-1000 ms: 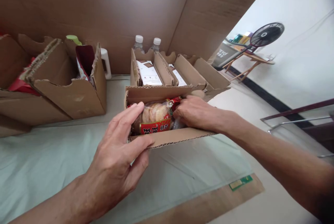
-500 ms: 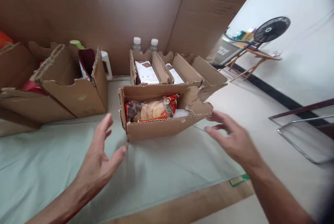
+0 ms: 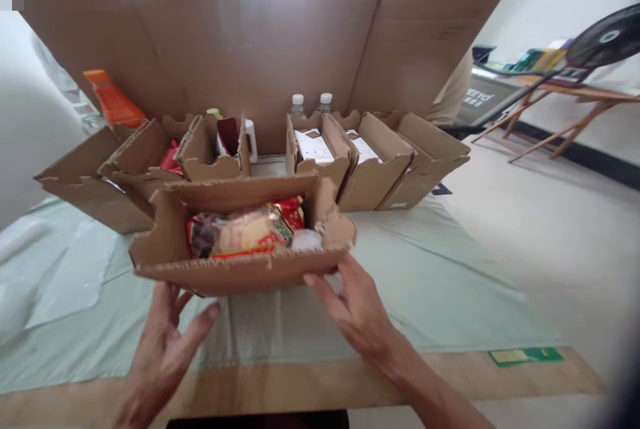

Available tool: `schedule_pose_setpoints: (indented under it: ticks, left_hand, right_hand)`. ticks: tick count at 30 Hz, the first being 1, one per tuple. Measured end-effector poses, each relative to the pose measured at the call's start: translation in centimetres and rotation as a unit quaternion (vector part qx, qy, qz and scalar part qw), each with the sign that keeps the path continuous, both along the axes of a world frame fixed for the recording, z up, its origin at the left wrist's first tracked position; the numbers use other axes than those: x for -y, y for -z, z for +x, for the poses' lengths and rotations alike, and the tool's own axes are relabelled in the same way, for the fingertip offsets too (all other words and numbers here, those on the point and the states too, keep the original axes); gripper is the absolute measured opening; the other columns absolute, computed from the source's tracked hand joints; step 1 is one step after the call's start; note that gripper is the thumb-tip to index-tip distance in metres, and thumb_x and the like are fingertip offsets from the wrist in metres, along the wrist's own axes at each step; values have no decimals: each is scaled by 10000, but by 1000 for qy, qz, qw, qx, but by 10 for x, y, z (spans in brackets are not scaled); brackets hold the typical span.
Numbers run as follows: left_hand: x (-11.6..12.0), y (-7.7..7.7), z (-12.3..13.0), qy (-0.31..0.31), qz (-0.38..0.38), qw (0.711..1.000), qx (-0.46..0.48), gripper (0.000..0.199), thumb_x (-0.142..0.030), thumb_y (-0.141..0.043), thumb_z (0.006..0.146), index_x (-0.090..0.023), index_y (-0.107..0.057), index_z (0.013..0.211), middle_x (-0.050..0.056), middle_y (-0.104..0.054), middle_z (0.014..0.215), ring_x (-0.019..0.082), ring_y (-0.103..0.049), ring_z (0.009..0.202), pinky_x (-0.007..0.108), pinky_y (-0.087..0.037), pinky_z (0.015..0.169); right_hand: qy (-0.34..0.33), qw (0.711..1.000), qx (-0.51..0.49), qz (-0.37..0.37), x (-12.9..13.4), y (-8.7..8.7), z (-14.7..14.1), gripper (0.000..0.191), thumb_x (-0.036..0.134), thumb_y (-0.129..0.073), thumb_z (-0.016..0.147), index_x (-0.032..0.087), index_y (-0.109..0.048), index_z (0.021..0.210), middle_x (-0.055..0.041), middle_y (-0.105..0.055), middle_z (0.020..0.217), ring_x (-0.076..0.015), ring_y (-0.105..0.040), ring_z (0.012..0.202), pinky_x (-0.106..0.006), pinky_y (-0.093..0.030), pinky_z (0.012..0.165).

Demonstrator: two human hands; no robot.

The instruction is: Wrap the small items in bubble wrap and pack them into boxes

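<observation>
A long open cardboard box (image 3: 225, 276) is close in front of me. Inside lie a clear-and-red food packet (image 3: 250, 232) and a small whitish translucent item (image 3: 307, 240). My left hand (image 3: 167, 342) is at the box's lower left corner, its fingertips partly hidden by the cardboard and its thumb standing away from it. At the lower right corner, my right hand (image 3: 357, 312) has its fingers against the end and its thumb by the front wall. Both hands hold the box between them. Whether its base rests on the cloth I cannot tell.
Cardboard bins (image 3: 375, 176) stand in two groups behind, with white boxes, a red packet and other goods. Two bottles (image 3: 326, 101) and an orange bottle (image 3: 113, 106) rise before a cardboard screen (image 3: 250, 49). Plastic film (image 3: 70, 276) lies left; a green card (image 3: 525, 356) lies front right.
Both hands have closed in on the box from apart. The box has shifted left and nearer to me, away from the right-hand bins. My view has tilted up.
</observation>
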State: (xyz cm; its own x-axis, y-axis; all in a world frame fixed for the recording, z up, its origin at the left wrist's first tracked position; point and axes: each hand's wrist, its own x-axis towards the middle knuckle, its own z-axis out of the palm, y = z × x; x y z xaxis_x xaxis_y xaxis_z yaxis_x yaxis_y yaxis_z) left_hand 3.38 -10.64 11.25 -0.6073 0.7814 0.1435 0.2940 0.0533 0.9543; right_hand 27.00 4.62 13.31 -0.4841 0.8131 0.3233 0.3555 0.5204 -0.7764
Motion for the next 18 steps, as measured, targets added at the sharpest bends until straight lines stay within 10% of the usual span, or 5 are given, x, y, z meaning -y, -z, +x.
schedule_pose_setpoints:
  ticks: [4, 7, 12, 18]
  left_hand:
    - [-37, -30, 0, 29, 78, 996, -28, 643, -345, -707, 844, -239, -411, 1404, 102, -564, 1354, 278, -579, 1241, 479, -548, 1017]
    - [-55, -26, 25, 101, 106, 989, -35, 671, -290, -656, 849, -223, -381, 1458, 127, -546, 1407, 283, -545, 1301, 501, -502, 1086]
    - [-3, 17, 57, 68, 52, 996, -6, 714, -221, -592, 877, -260, -328, 1538, 114, -504, 1486, 296, -483, 1402, 532, -404, 1186]
    - [39, 38, 49, 16, 17, 1000, -4, 817, -258, -583, 942, -283, -143, 1630, 147, -386, 1588, 340, -410, 1476, 581, -373, 1210]
  right_hand:
    - [35, 998, -59, 4, -19, -19, -18, 402, 512, -628, 911, 212, -618, 1179, -88, -727, 1008, -224, -663, 783, -312, -530, 561]
    - [144, 988, -57, 28, -17, -17, 13, 423, 536, -650, 891, 224, -617, 1174, -67, -721, 937, -222, -654, 732, -293, -485, 497]
    - [121, 992, 0, 27, 9, 11, 43, 305, 525, -679, 869, 235, -655, 957, -49, -723, 832, -245, -675, 769, -351, -543, 664]
    - [-21, 995, -77, -63, -29, 32, -27, 467, 569, -682, 838, 217, -611, 1136, -100, -736, 1077, -282, -681, 958, -432, -558, 854]
